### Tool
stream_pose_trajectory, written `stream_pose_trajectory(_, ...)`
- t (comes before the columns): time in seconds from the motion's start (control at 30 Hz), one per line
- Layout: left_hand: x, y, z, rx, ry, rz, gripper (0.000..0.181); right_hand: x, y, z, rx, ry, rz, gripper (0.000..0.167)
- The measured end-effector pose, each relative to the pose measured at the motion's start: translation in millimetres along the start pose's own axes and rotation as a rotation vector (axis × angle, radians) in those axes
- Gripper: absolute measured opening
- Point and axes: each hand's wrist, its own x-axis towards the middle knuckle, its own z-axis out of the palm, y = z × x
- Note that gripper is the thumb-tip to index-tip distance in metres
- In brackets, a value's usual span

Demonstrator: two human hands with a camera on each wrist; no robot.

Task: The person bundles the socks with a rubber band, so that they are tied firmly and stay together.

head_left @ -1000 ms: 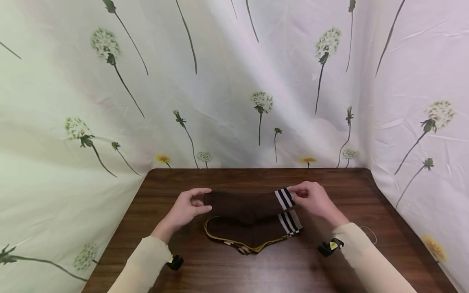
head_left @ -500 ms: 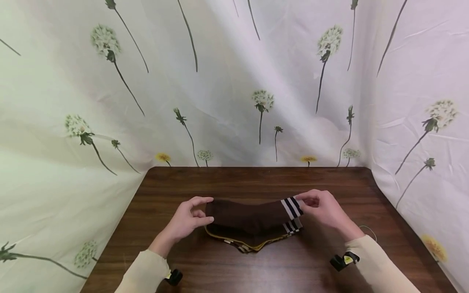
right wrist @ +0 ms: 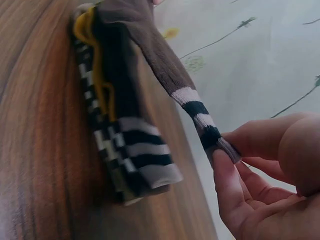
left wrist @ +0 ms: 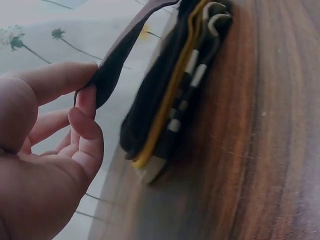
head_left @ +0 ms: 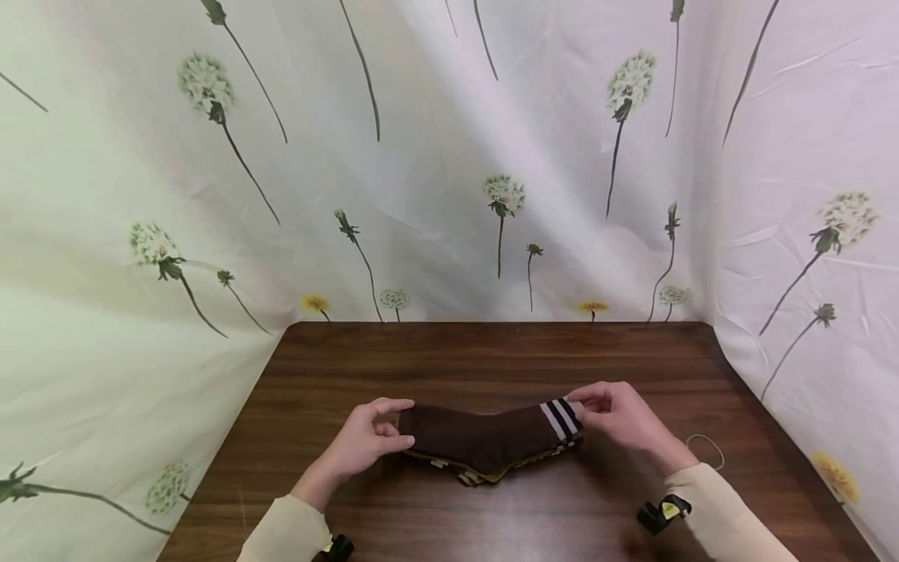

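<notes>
A brown sock (head_left: 477, 437) with a striped cuff (right wrist: 192, 107) is stretched between both hands over a stack of socks (left wrist: 167, 95). My left hand (head_left: 361, 441) pinches its toe end between fingers and thumb; in the left wrist view that hand (left wrist: 55, 130) holds the dark edge. My right hand (head_left: 621, 417) pinches the cuff's corner, and the right wrist view shows the same hand (right wrist: 270, 175) with thumb and fingers on the cuff. Below lie the stacked socks (right wrist: 135, 145), dark, yellow-edged and checked, flat on the wooden table (head_left: 449, 515).
A thin pale green loop (head_left: 705, 451) lies on the table's right part, beside my right forearm. White cloth (head_left: 435, 156) printed with dandelions hangs behind the table and along both sides.
Both hands have come nearer to me and lower with the brown sock, which now covers most of the stack. The right hand has also shifted rightward.
</notes>
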Motion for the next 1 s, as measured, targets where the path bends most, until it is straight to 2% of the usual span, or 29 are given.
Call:
stream_pose_trajectory(0.3, 5.4, -8.9, 4.6, 0.088, 0.043, 0.03, 0.06, 2.2, 7, 15, -0.067, 0.079, -0.04, 0.024)
stream_pose_trajectory(0.53, 4.9, -12.9, 4.0, 0.107, 0.058, 0.005, 0.061, 1.7, 11, 24, -0.094, 0.073, -0.05, 0.025)
stream_pose_trajectory(0.73, 9.2, -17.3, 4.9, 0.15, 0.052, 0.004, 0.06, 2.6, 16, 28, -0.146, 0.084, -0.043, 0.024)
stream_pose_trajectory(1.0, 13.2, -23.1, 9.3, 0.224, 0.079, -0.011, 0.056, -0.1, 20, 32, -0.188, 0.079, -0.023, 0.024)
